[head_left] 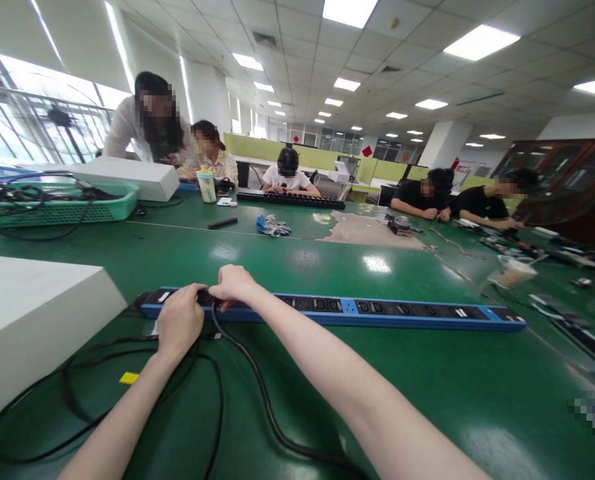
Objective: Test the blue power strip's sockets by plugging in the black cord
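Note:
A long blue and black power strip point(347, 308) with a row of sockets lies across the green table in front of me. My left hand point(181, 320) is closed around its left part, the fingertips over the top face. Just to the right, my right hand point(234, 285) is closed at a black plug point(204, 297) by the sockets, its fingers partly hiding it. From beneath that hand a thick black cable point(262, 393) curves down toward the bottom edge. Whether the plug is fully seated cannot be seen.
Thin black cables point(220, 393) with a yellow tag point(128, 378) loop at left beside a white box point(37, 313). Farther back are a green basket point(72, 207), a paper cup point(206, 186), gloves point(273, 226) and another long strip point(297, 199). Several people sit or stand around the table.

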The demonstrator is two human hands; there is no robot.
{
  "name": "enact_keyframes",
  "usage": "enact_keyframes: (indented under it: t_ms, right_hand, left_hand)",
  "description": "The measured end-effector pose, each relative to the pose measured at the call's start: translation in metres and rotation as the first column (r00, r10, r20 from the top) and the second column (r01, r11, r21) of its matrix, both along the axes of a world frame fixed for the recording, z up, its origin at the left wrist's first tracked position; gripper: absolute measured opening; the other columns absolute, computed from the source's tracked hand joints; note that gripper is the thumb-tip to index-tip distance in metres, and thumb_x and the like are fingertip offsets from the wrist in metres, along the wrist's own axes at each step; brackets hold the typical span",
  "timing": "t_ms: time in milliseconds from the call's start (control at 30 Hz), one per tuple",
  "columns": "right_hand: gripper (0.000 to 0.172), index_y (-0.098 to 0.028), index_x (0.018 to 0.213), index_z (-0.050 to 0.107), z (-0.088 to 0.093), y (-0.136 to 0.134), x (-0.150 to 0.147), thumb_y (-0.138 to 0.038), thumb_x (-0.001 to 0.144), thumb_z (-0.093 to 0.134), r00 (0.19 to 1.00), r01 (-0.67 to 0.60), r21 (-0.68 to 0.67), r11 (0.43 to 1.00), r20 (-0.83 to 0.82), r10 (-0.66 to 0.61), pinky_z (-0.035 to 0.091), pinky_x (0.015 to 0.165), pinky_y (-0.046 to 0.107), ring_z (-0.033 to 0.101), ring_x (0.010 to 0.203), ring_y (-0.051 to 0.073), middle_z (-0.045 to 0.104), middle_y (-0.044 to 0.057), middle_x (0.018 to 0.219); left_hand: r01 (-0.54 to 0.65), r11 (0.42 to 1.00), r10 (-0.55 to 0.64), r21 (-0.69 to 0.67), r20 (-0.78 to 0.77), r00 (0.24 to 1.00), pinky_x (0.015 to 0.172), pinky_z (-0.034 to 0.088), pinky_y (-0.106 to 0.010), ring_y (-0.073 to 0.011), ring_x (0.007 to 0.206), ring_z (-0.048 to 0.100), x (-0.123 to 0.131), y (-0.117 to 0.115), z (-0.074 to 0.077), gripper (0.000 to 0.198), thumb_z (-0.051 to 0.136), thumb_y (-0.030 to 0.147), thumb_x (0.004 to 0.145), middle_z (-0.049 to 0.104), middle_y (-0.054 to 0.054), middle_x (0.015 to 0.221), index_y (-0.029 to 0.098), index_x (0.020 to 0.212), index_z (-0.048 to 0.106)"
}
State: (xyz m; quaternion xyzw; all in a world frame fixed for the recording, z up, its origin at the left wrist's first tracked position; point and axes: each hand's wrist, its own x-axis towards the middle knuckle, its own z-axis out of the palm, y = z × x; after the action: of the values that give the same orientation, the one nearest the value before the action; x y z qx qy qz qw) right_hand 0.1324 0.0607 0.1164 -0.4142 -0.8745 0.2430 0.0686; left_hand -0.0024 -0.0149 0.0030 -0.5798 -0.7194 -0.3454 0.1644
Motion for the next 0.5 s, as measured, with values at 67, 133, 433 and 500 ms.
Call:
enact_keyframes:
  t_ms: [67, 133, 433, 500]
  right_hand:
    - [0.014, -0.018, 0.087, 0.071, -0.001, 0.002, 0.0, -0.03, 0.084, 0.065, 1.0, 0.002, 0.031, 1.0, -0.003, -0.002, 0.057, 0.075, 0.029, 0.076, 0.08, 0.023, 0.071, 0.004, 0.062]
    - [0.015, -0.019, 0.088, 0.071, -0.002, 0.001, 0.002, -0.032, 0.084, 0.065, 1.0, 0.014, 0.08, 0.997, -0.014, -0.013, 0.057, 0.076, 0.031, 0.076, 0.084, 0.024, 0.072, 0.005, 0.064]
    - [0.029, -0.022, 0.107, 0.069, -0.012, -0.011, 0.001, -0.043, 0.088, 0.06, 0.998, 0.037, 0.308, 0.951, 0.033, -0.05, 0.058, 0.082, 0.04, 0.073, 0.1, 0.029, 0.077, 0.011, 0.106]
    - [0.028, -0.022, 0.11, 0.066, -0.019, -0.018, 0.002, -0.039, 0.09, 0.056, 0.999, 0.044, 0.338, 0.94, -0.002, -0.046, 0.058, 0.08, 0.04, 0.074, 0.097, 0.029, 0.076, 0.01, 0.103]
  left_hand:
    - [0.001, 1.0, -0.001, 0.003, 0.01, 1.0, 0.098, 0.045, -0.038, -0.0276, 0.111, 0.063, 0.001, -0.001, 0.001, 0.041, 0.038, 0.014, 0.091, 0.071, -0.012, 0.118, 0.017, 0.119, 0.068]
    - [0.002, 1.0, -0.003, 0.007, 0.017, 1.0, 0.098, 0.045, -0.038, -0.0273, 0.112, 0.063, 0.001, -0.001, 0.001, 0.041, 0.038, 0.013, 0.091, 0.071, -0.012, 0.118, 0.017, 0.119, 0.068]
    - [0.06, 0.998, -0.06, 0.025, -0.002, 0.998, 0.102, 0.045, -0.038, -0.0271, 0.12, 0.061, 0.001, -0.002, 0.002, 0.044, 0.037, 0.014, 0.092, 0.071, -0.009, 0.125, 0.02, 0.121, 0.07]
    - [0.062, 0.998, -0.062, 0.03, -0.003, 0.998, 0.102, 0.045, -0.039, -0.027, 0.121, 0.061, 0.001, -0.001, 0.001, 0.044, 0.037, 0.014, 0.092, 0.071, -0.008, 0.125, 0.021, 0.12, 0.07]
